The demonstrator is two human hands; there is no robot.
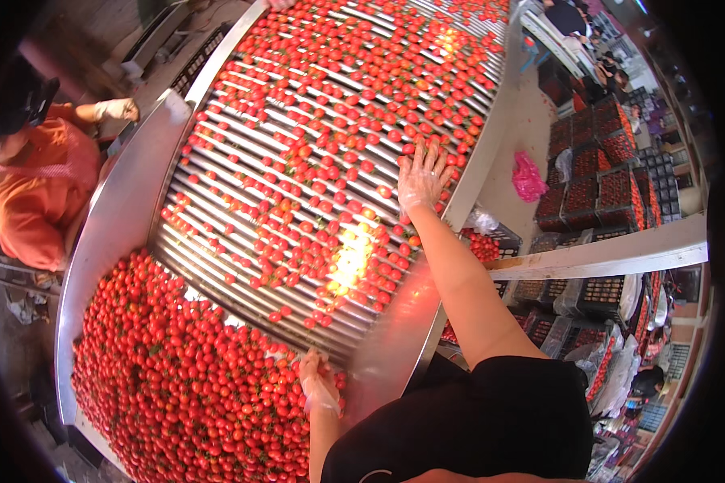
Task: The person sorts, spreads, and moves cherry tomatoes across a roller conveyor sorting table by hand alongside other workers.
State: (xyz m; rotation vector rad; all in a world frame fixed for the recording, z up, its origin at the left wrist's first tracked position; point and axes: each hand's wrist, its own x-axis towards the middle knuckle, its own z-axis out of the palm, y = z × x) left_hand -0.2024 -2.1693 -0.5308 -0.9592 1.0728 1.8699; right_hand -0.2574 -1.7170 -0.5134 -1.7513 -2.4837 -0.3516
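Many small red tomatoes (302, 148) lie spread over the metal rollers of a sorting conveyor (241, 302). My right hand (424, 175), in a thin clear plastic glove, rests with fingers spread on tomatoes near the conveyor's right side. Beyond the lower end of the rollers, a dense heap of tomatoes (199, 386) fills a metal tray. At the right edge of that heap is my left hand (319, 379), also gloved, with its fingers bent; whether it holds a tomato cannot be told. Bright glare covers some tomatoes in the middle.
Metal side walls (127, 175) flank the rollers. A co-worker in orange (42, 181) stands at the left, one gloved hand near the wall. On the right are a white beam (604, 250), stacked black crates of tomatoes (598, 157) and a pink plastic bag (528, 176) on the floor.
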